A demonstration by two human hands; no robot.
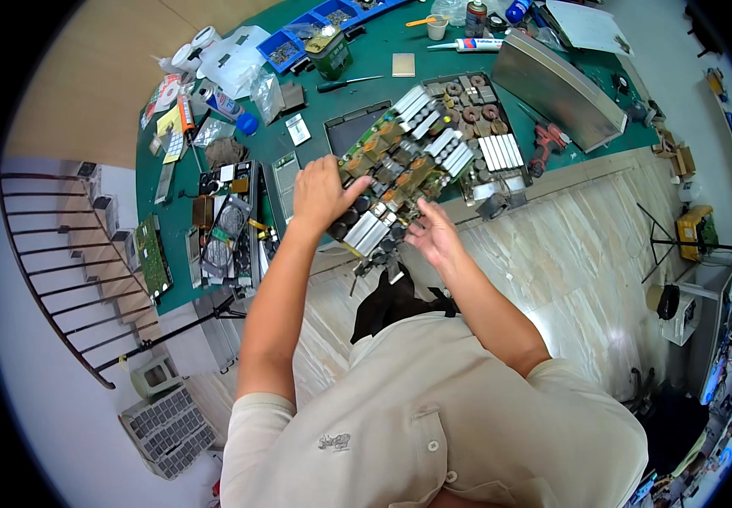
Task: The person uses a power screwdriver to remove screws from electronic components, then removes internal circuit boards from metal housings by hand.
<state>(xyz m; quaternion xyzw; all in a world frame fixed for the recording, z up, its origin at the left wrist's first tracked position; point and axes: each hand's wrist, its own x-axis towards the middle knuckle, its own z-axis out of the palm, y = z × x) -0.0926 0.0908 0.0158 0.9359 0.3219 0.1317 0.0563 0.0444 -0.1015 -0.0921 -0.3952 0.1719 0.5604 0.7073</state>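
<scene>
A large circuit board [400,161] crowded with silver heat sinks, capacitors and brown coils is held tilted over the table's front edge. My left hand [322,193] grips its left side, thumb laid over the top face. At its lower right edge is my right hand [435,235], with thumb and fingers bent around the corner; some of the contact is hidden by parts. Just behind, an open unit [476,118] with copper-coloured coils and a row of white-silver fins lies on the table. Left of it sits a dark shallow metal case [356,127], partly covered by the board.
The green table [366,59] also bears a red power drill [545,146], a big metal cover [556,89], a screwdriver [340,84], a green tub [329,54] and blue parts bins [281,49]. An opened device [232,224] with loose boards stands left. A tripod [658,241] stands right.
</scene>
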